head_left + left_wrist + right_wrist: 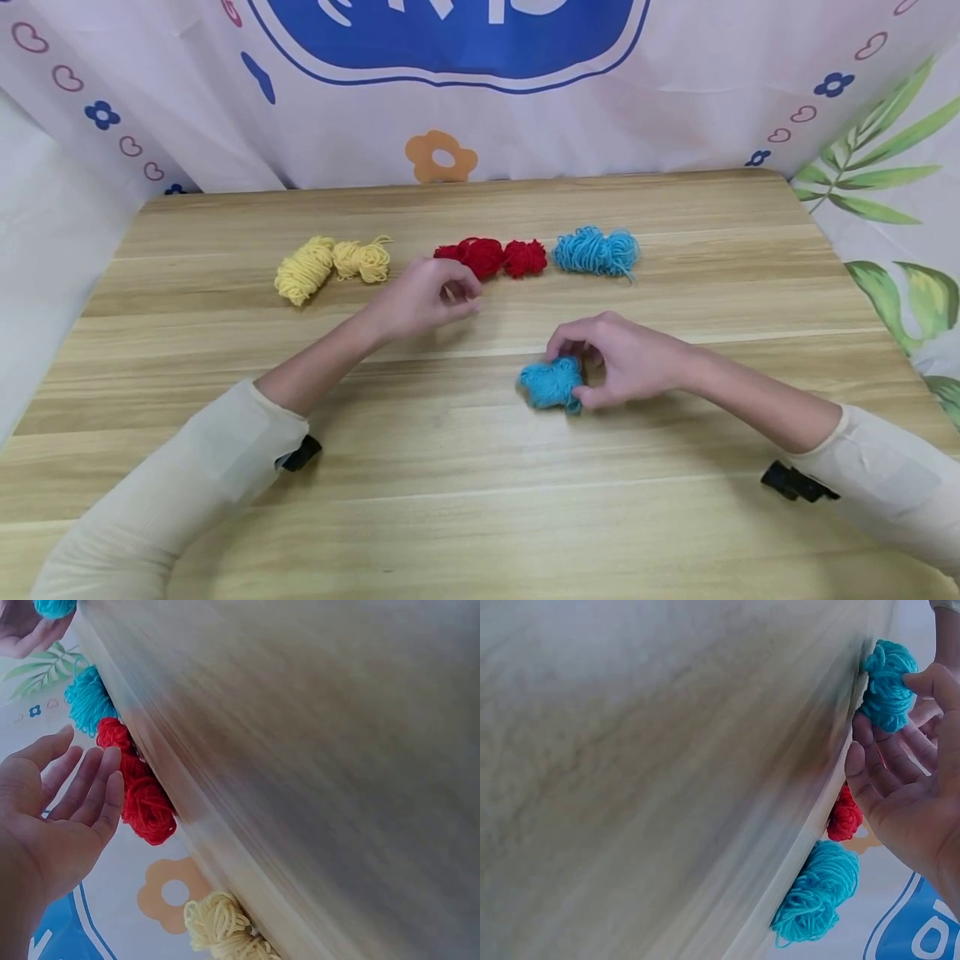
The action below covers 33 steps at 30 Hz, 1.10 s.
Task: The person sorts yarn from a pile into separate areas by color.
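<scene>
My right hand (633, 358) pinches a small bundle of blue yarn (547, 383) between thumb and fingers, at or just above the tabletop right of centre. In the right wrist view, the thumb lies on one side of this blue yarn (889, 690) and the fingers on the other. My left hand (422, 300) hovers in front of the red yarn bundles (487, 257) and partly covers the left one in the head view. Its fingers are loosely bent, with nothing between them, as the left wrist view of the hand (64, 817) shows.
Along the back of the wooden table (465, 500) lie two yellow yarn bundles (306, 271) at left and blue yarn (596, 252) right of the red. A printed cloth (337, 133) hangs behind the table's far edge.
</scene>
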Each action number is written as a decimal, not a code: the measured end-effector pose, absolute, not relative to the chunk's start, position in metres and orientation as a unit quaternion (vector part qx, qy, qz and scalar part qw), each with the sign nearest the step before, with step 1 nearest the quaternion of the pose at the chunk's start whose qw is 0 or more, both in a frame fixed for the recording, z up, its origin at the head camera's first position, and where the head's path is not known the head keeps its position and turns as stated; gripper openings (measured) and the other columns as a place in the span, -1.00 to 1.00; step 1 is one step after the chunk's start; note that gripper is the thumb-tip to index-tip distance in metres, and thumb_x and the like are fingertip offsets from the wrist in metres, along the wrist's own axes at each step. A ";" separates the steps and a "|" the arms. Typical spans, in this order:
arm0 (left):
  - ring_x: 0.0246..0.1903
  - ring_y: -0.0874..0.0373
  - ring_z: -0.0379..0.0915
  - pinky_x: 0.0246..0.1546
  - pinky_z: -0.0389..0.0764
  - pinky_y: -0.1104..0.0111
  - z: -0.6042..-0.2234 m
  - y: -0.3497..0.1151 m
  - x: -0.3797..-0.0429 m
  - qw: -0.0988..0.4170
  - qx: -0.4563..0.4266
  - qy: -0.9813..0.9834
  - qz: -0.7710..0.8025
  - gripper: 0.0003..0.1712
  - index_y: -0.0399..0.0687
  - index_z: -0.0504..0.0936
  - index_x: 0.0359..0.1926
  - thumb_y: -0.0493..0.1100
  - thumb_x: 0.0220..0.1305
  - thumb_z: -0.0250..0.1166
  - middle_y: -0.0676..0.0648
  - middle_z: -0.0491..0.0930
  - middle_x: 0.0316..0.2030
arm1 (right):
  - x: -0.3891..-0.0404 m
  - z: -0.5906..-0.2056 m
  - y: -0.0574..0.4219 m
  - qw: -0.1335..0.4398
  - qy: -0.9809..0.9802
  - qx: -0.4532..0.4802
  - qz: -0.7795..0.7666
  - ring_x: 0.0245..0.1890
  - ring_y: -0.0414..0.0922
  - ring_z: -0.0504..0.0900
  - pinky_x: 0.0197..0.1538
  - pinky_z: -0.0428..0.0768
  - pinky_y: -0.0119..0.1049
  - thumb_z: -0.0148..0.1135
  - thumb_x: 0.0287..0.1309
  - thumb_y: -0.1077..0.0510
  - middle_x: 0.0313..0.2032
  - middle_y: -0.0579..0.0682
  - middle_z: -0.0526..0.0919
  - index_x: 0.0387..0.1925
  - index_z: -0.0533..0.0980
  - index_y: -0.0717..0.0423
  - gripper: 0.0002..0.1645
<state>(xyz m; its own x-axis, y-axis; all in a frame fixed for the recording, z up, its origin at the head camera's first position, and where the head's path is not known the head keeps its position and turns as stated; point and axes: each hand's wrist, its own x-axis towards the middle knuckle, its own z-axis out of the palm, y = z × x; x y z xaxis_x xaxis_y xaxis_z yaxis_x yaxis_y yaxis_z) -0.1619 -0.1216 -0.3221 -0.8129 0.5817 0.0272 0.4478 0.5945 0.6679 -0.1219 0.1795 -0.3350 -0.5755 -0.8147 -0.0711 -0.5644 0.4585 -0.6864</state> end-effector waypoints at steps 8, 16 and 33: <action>-0.25 0.02 0.66 -0.15 0.71 0.20 -0.324 -0.128 -0.160 0.082 0.295 0.886 0.349 -0.84 -0.35 0.75 -0.16 -0.34 0.26 0.47 -0.17 0.74 -0.27 | -0.128 -0.336 0.187 0.164 0.844 -0.394 -0.325 -0.18 -0.15 0.62 -0.16 0.70 -0.22 0.54 0.02 0.25 -0.12 -0.09 0.73 -0.03 0.62 0.16 -0.57; -0.24 0.03 0.65 -0.14 0.71 0.20 -0.322 -0.132 -0.159 0.088 0.287 0.890 0.344 -0.84 -0.33 0.75 -0.16 -0.33 0.27 0.47 -0.14 0.74 -0.27 | -0.134 -0.338 0.193 0.134 0.851 -0.377 -0.340 -0.24 -0.13 0.63 -0.25 0.69 -0.22 0.52 -0.02 0.35 -0.18 -0.07 0.73 -0.10 0.64 0.17 -0.62; -0.21 0.01 0.66 -0.11 0.71 0.15 -0.319 -0.145 -0.159 0.089 0.283 0.889 0.349 -0.84 -0.35 0.74 -0.16 -0.36 0.26 0.47 -0.16 0.74 -0.25 | -0.147 -0.336 0.209 0.107 0.877 -0.336 -0.327 -0.20 -0.09 0.62 -0.20 0.65 -0.17 0.44 0.00 0.34 -0.15 -0.02 0.72 -0.07 0.63 0.19 -0.62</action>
